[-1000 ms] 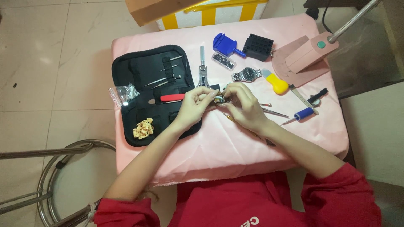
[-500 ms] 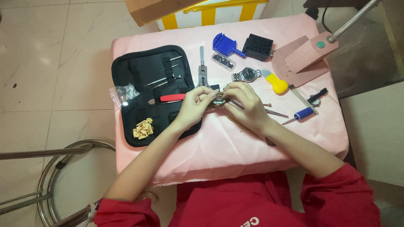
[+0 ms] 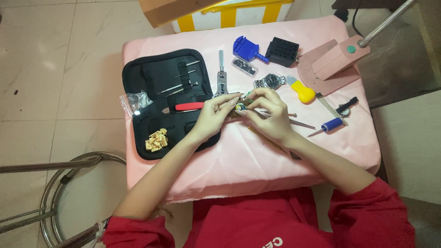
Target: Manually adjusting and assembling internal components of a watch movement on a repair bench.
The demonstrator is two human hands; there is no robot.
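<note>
Black fabric tool case (image 3: 151, 87) lies open at left on the pink cloth worktop (image 3: 257, 156), tan bits (image 3: 156, 139) inside. Left hand (image 3: 213, 115) and right hand (image 3: 271, 112) meet mid-worktop, fingertips pinching a small round watch part (image 3: 240, 107). Steel wristwatch (image 3: 274, 81), yellow-handled tool (image 3: 301, 91) to the right.

**Small round piece held over the pink worktop**

A small round watch part (image 3: 240, 106) with a pale, yellowish face sits pinched between the fingers of both hands, just above the pink worktop (image 3: 257, 156). Fingers cover most of it, so its tilt and finer details cannot be made out.
</note>
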